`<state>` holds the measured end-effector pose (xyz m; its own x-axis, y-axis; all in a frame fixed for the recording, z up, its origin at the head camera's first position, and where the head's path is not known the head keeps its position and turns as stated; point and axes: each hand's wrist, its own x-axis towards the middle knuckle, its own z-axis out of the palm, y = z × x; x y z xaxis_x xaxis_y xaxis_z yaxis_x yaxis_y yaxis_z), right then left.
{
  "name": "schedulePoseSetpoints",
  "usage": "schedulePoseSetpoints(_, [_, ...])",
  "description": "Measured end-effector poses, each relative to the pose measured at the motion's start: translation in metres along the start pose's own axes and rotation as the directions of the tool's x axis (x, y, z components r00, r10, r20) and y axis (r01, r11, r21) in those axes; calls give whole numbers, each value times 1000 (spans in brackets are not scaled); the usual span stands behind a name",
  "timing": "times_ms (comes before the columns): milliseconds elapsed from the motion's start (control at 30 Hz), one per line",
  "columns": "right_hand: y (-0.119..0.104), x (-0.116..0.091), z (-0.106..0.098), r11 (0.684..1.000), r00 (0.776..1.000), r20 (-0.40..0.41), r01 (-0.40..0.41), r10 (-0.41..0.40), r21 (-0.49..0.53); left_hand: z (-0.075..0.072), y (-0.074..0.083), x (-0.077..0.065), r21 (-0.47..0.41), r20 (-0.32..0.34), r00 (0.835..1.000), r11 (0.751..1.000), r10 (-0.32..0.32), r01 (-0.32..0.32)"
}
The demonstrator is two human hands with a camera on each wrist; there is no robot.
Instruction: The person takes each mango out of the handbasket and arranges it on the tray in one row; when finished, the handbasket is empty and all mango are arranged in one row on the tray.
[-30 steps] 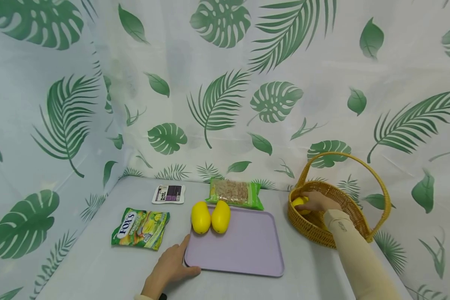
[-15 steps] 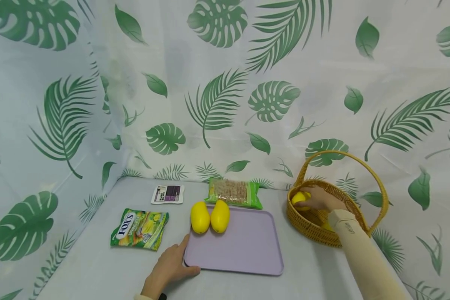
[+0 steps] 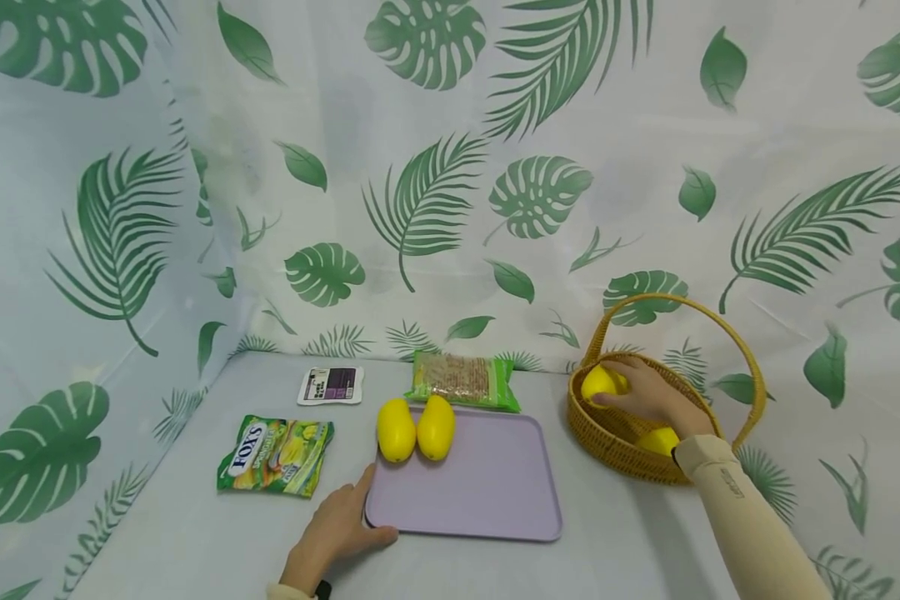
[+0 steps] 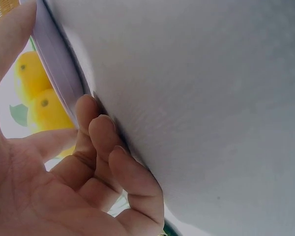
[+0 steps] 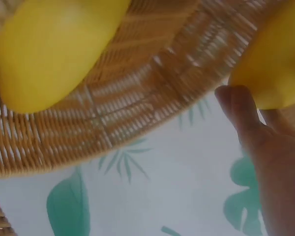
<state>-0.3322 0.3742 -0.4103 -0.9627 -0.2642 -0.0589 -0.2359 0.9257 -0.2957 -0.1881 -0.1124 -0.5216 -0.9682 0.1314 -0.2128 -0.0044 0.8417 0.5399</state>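
Right hand is in the basket, grip curled around a yellow fruit held at the basket's left rim; wrist view shows a thumb pressed on that fruit. A second fruit lies on the basket floor by the wrist, apart from the held one; wrist view shows it resting on the weave. Basket sits on the counter to the right of the tray, near it, not touching. Left hand rests at the tray's near-left corner, grip relaxed and holding nothing: thumb along the front edge, forefinger up the left edge. Left wrist view shows fingers bent under the tray rim, touching it. Two mangoes lie side by side, touching, at the tray's far-left corner, long axes pointing away from the person. Behind the tray, a green snack pack lies just beside the far edge. Left of the tray, a candy bag lies flat, well apart from a small white packet farther back.
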Motion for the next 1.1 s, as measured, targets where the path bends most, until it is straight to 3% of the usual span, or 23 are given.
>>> schedulePoseSetpoints(300, [-27,-21,7,995,990,-118,82,-75,57,0,0,1,-8,12,1000,1000,-14,15])
schedulePoseSetpoints(700, [-77,-32,47,970,955,-238,212,-179,121,-1,0,1,0,14,1000,1000,-8,8])
schedulePoseSetpoints(1100, [-118,-23,101,951,971,-140,222,-195,216,1,0,2,-16,19,1000,1000,-17,17])
